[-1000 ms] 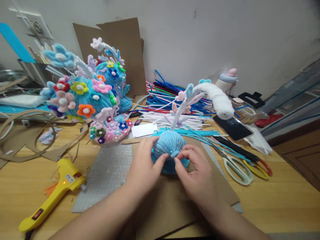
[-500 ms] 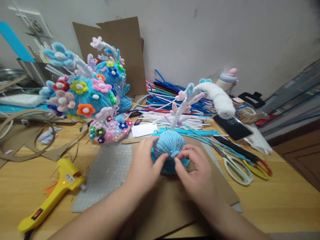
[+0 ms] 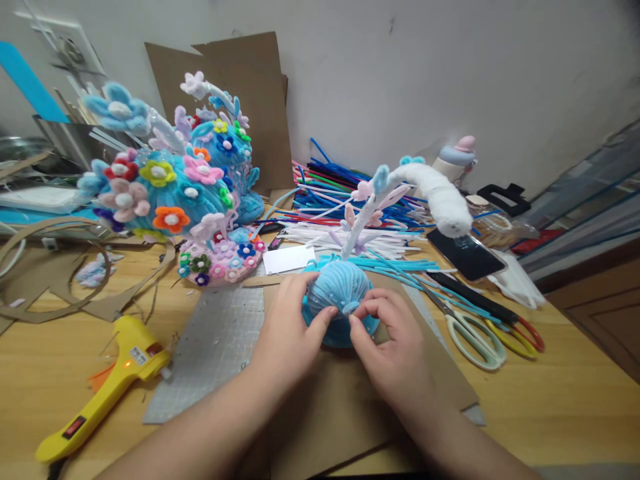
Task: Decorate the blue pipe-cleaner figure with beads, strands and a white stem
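The blue craft piece (image 3: 344,265) is in front of us, between our two hands, over the brown cardboard (image 3: 330,413) that lies on the table (image 3: 560,400). Its longest part is the white stem (image 3: 363,219), which goes up behind the ball and bends over to the right, so the long axis points away from our fingers. The blue ball (image 3: 336,285) sits lower and nearer to us, and its ridges run together toward the front. Our left hand (image 3: 290,319) is curved around the left side of this ball, with the thumb pressed near the front. Our right hand (image 3: 397,340) comes from the other side, and its thumb and index finger seem closed on the small blue tip (image 3: 351,307), where the ridges meet. This tip is the important place: it lies directly at the right fingertips, while the left thumb is just beside it, a little apart.

About writing, we find little. The yellow glue gun (image 3: 107,393) carries a white label (image 3: 137,355) with dark marks, too small for us to read. We can read no brand anywhere.
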Demonstrator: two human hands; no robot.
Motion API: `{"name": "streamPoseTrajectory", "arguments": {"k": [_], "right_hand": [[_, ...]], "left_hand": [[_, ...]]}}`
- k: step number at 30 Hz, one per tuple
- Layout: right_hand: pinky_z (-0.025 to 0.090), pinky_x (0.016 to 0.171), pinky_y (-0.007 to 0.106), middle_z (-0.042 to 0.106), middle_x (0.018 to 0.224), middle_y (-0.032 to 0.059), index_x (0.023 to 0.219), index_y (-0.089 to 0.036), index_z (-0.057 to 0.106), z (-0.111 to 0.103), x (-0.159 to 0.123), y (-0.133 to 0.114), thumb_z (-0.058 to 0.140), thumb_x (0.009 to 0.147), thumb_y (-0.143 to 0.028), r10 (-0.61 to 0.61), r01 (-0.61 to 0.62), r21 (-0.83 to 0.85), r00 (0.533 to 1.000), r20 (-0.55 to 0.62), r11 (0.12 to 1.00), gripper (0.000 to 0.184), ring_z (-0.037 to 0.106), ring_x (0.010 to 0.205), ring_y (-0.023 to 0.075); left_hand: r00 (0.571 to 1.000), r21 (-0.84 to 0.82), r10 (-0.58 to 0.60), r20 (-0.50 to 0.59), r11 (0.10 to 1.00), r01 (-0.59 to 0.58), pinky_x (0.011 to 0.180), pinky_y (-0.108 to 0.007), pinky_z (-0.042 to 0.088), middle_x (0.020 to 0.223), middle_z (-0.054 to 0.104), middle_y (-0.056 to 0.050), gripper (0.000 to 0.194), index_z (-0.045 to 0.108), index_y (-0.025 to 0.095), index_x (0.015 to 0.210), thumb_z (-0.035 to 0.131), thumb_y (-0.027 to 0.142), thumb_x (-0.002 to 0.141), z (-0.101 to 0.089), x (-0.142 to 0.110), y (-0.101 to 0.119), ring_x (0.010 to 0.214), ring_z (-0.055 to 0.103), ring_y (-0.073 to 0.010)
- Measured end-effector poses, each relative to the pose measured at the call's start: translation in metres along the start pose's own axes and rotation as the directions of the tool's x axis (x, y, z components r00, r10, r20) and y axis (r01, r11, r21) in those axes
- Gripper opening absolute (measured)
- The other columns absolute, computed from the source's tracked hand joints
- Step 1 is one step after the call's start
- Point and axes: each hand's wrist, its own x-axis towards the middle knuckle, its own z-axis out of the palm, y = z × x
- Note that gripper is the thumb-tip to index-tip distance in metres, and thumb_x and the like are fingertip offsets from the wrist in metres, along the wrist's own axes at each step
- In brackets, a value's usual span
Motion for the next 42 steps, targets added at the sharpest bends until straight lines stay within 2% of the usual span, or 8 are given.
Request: {"name": "streamPoseTrajectory", "arguments": {"k": [10, 15, 19, 22, 25, 30, 35, 42], "right_hand": [[0.046, 0.067, 0.031, 0.057, 0.086, 0.0033, 0.092, -0.021, 0.051, -0.027, -0.006, 0.0, 0.052, 0.086, -0.025, 0.111, -0.114, 0.017, 0.988, 0.104, 0.993, 0.007, 0.054, 0.076, 0.0186], [0.044, 0.061, 0.029, 0.06, 0.079, 0.0022, 0.086, -0.02, 0.056, -0.042, -0.012, 0.01, 0.046, 0.092, -0.039, 0.353, -0.424, 0.084, 0.835, 0.423, 0.902, 0.022, 0.057, 0.071, 0.018], [0.042, 0.06, 0.028, 0.057, 0.075, 0.0001, 0.086, -0.021, 0.057, -0.053, -0.014, 0.023, 0.045, 0.092, -0.046, 0.385, -0.468, 0.073, 0.797, 0.466, 0.881, 0.029, 0.053, 0.068, 0.0168], [0.041, 0.059, 0.027, 0.054, 0.073, -0.0015, 0.084, -0.022, 0.056, -0.065, -0.016, 0.032, 0.045, 0.093, -0.048, 0.365, -0.446, 0.073, 0.806, 0.467, 0.892, 0.03, 0.052, 0.067, 0.0161], [0.042, 0.06, 0.026, 0.052, 0.071, -0.002, 0.083, -0.022, 0.057, -0.076, -0.021, 0.039, 0.046, 0.092, -0.049, 0.356, -0.439, 0.104, 0.826, 0.438, 0.892, 0.031, 0.052, 0.066, 0.0161], [0.042, 0.061, 0.027, 0.052, 0.069, -0.0017, 0.079, -0.021, 0.057, -0.082, -0.036, 0.041, 0.047, 0.092, -0.048, 0.363, -0.443, 0.122, 0.839, 0.404, 0.888, 0.032, 0.052, 0.065, 0.0166], [0.04, 0.059, 0.027, 0.05, 0.069, -0.0017, 0.077, -0.021, 0.056, -0.084, -0.051, 0.033, 0.047, 0.091, -0.049, 0.334, -0.418, 0.134, 0.849, 0.409, 0.898, 0.032, 0.05, 0.064, 0.0165], [0.04, 0.059, 0.028, 0.049, 0.068, -0.0018, 0.076, -0.021, 0.055, -0.095, -0.067, 0.026, 0.045, 0.092, -0.048, 0.322, -0.391, 0.105, 0.859, 0.397, 0.914, 0.033, 0.05, 0.064, 0.0165]], "left_hand": [[0.999, -0.048, -0.032, 0.017, 0.998, 0.033, 0.096, -0.046, 0.045, 0.124, 0.059, -0.01, 0.043, 0.051, 0.02, 0.125, 0.062, 0.022, 0.084, -0.003, 0.001, -0.001, 0.115, 0.054, -0.0268], [0.999, -0.033, -0.016, 0.038, 0.999, 0.017, 0.098, -0.047, 0.043, 0.127, 0.059, -0.012, 0.046, 0.054, 0.018, 0.125, 0.061, 0.028, 0.081, -0.01, 0.008, -0.002, 0.117, 0.054, -0.0286], [0.999, -0.075, -0.041, -0.005, 0.996, 0.041, 0.096, -0.044, 0.046, 0.129, 0.059, -0.009, 0.046, 0.053, 0.022, 0.126, 0.059, 0.038, 0.084, -0.04, -0.003, 0.005, 0.117, 0.055, -0.0278], [0.975, 0.077, -0.078, -0.206, 0.992, 0.095, 0.092, -0.044, 0.047, 0.119, 0.062, -0.004, 0.042, 0.054, 0.029, 0.122, 0.057, 0.046, 0.084, -0.081, -0.036, 0.0, 0.107, 0.058, -0.0278], [0.916, 0.418, -0.108, -0.386, 0.865, 0.278, 0.075, -0.045, 0.047, 0.092, 0.059, -0.004, 0.037, 0.055, 0.03, 0.104, 0.052, 0.058, 0.08, -0.125, -0.081, -0.033, 0.086, 0.057, -0.0307], [0.953, 0.813, -0.07, -0.296, 0.505, 0.29, 0.073, -0.045, 0.045, 0.075, 0.057, -0.004, 0.042, 0.046, 0.025, 0.092, 0.043, 0.065, 0.08, -0.166, -0.137, -0.1, 0.077, 0.058, -0.0346], [0.942, 0.785, -0.201, -0.27, 0.52, 0.336, 0.072, -0.045, 0.048, 0.079, 0.066, -0.013, 0.045, 0.053, 0.018, 0.09, 0.04, 0.061, 0.082, -0.16, -0.139, -0.106, 0.078, 0.065, -0.0366], [0.955, 0.725, -0.059, -0.291, 0.637, 0.26, 0.069, -0.044, 0.051, 0.078, 0.067, -0.015, 0.036, 0.058, 0.014, 0.089, 0.045, 0.048, 0.087, -0.144, -0.164, -0.098, 0.074, 0.065, -0.0335]]}}
